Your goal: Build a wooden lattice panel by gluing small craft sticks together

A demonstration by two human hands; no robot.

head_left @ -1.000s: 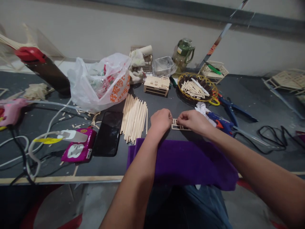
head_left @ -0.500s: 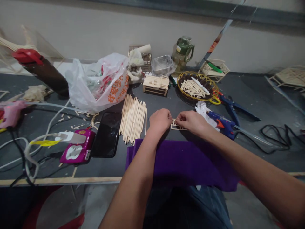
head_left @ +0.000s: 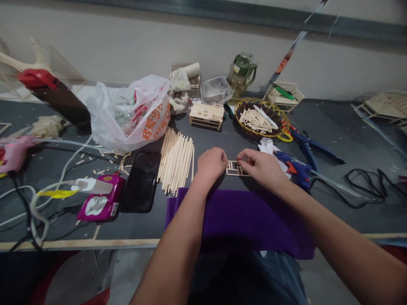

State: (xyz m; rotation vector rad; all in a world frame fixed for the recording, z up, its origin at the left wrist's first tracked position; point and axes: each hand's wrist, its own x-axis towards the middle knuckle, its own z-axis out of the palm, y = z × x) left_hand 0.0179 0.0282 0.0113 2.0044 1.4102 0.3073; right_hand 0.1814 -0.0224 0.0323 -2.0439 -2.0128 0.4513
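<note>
A small ladder-like frame of thin wooden sticks [head_left: 233, 168] lies on the dark table just beyond a purple cloth [head_left: 241, 218]. My left hand [head_left: 211, 164] is curled closed, with its fingertips on the frame's left end. From the right, my right hand [head_left: 261, 167] pinches the frame's top rail. Both forearms rest across the cloth. A row of long wooden sticks [head_left: 176, 159] lies just left of my left hand.
A blue glue gun [head_left: 294, 168] and blue pliers [head_left: 307, 146] lie right of my hands. Behind are a yellow wire basket of short sticks [head_left: 260, 118], a small wooden model [head_left: 206, 115], a plastic bag [head_left: 132, 111] and a green jug [head_left: 242, 73]. A phone [head_left: 141, 181], a pink power strip [head_left: 100, 203] and cables lie left.
Both hands stay on the small frame, with only slight finger shifts. The camera has tilted a little, so the scene sits slightly lower and to the left.
</note>
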